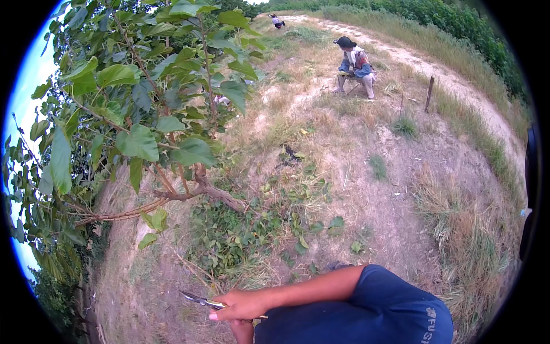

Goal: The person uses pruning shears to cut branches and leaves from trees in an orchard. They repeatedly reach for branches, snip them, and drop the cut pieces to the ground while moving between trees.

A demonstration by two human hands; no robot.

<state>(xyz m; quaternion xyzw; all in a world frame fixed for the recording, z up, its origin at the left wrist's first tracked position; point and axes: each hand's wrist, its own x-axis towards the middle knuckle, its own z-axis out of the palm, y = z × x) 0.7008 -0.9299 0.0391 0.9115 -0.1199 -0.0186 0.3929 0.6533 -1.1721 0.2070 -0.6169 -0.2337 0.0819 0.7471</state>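
My right hand [242, 304] is wrapped around the handles of a pair of garden shears [202, 299], whose metal blades point left. Just below it, my left hand [242, 330] is mostly hidden by the right hand and the dark blue shirt, so its fingers do not show. A thin twig [193, 268] rises from the dry grass just beyond the shears. Farther out lie cut leafy shoots [234, 238] in a heap, beside the thick bare stem [221, 195] of a broad-leaved tree [137, 142].
A seated person [355, 69] wearing a dark cap is farther up the slope. Another person [277, 21] is small in the distance. A wooden stake [429, 94] stands near a pale dirt path [423, 64]. Tall dry grass [457, 219] grows at right.
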